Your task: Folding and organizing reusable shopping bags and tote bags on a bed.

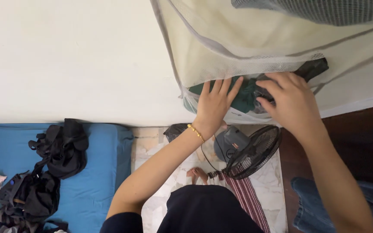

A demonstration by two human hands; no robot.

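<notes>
Left hand: the left hand (214, 103) lies flat and open, fingers spread, pressed against the green cloth (242, 97) at the mouth of the mesh bag (238, 51); a gold bracelet (196, 133) sits at the wrist.
Right hand: the right hand (292, 101) curls its fingers around a dark garment (311, 69) in the bag's lower opening, gripping it.
Where the clothes are: bunched in the bottom of the hanging bag, against the pale wall (65, 56).
Handling: the clothes look soft, light and limp, so a bunched handful holds better than an edge; the mesh is thin and may snag.
Below: a black fan (251, 151) on the floor, a striped mat (249, 198), and black clothes (59, 146) on a blue mattress (104, 172).
</notes>
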